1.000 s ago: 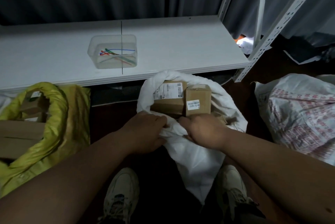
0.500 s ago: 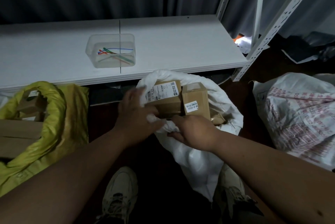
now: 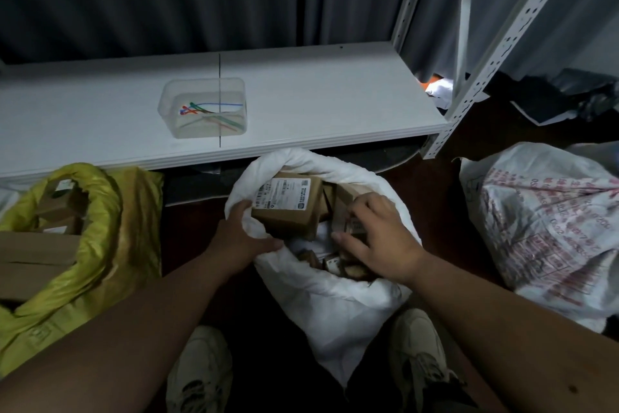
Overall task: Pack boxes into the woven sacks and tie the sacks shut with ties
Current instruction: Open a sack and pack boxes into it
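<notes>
White sack (image 3: pixel 338 305) rim is gripped by left hand (image 3: pixel 239 238), fingers curled over it. Labelled box (image 3: pixel 288 208) sits inside, just right of it. Second box (image 3: pixel 348 211) is touched by right hand (image 3: pixel 378 238), fingers spread.

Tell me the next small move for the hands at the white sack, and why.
Probably push the big labelled box down into the white sack. It sits tilted and high at the mouth, with the left hand gripping its near corner and the right hand on the box beside it; the mouth likely cannot be gathered for a tie over it.
</notes>
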